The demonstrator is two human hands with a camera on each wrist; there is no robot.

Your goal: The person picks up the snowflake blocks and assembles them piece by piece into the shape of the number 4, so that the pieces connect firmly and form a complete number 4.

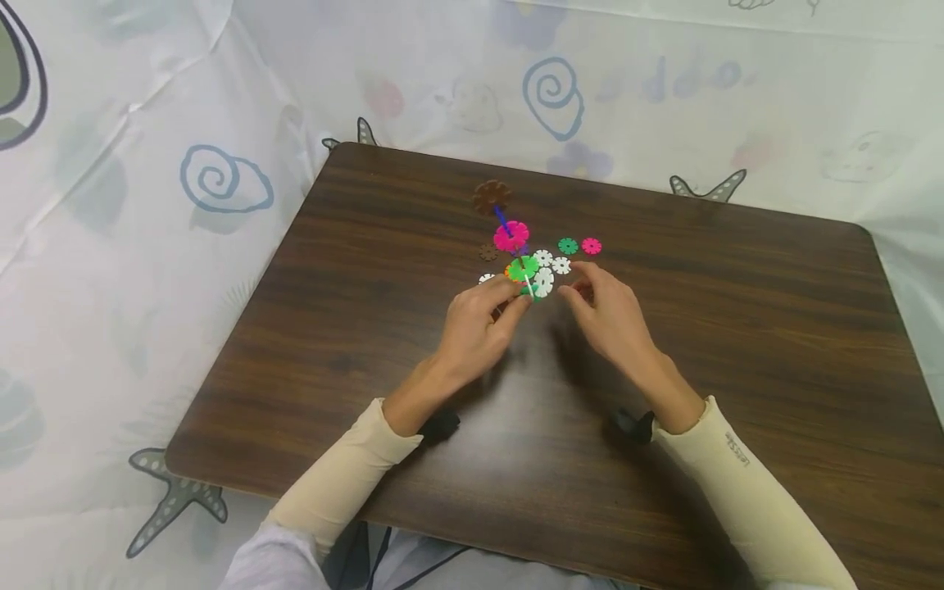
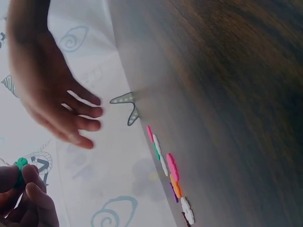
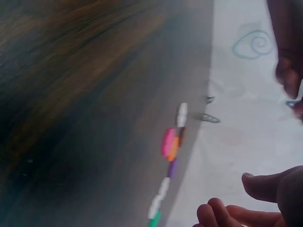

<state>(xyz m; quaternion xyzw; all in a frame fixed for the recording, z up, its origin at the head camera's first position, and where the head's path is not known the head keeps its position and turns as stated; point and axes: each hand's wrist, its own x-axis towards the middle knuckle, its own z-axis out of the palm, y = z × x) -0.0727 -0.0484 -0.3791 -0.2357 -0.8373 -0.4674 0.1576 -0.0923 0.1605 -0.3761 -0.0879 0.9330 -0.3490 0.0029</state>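
One disc chain [image 1: 511, 236] in left hand [image 1: 479, 328]; table edges [image 1: 627, 194] well apart

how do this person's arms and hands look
Left hand and right hand are bare. Cream sleeves cover both forearms, the right one bearing small dark lettering. A black piece shows by each wrist; pale grey cloth above the left sleeve.

Chain of notched discs [image 1: 511, 236] (brn, blue, pink, grn, wht), pinched in L fingers [image 1: 497, 291], angled twd surface's [image 1: 737, 328] far edge, w/ loose wht, pink, grn discs [image 1: 567, 245] flat nr it, closer to far edge than nr edge.
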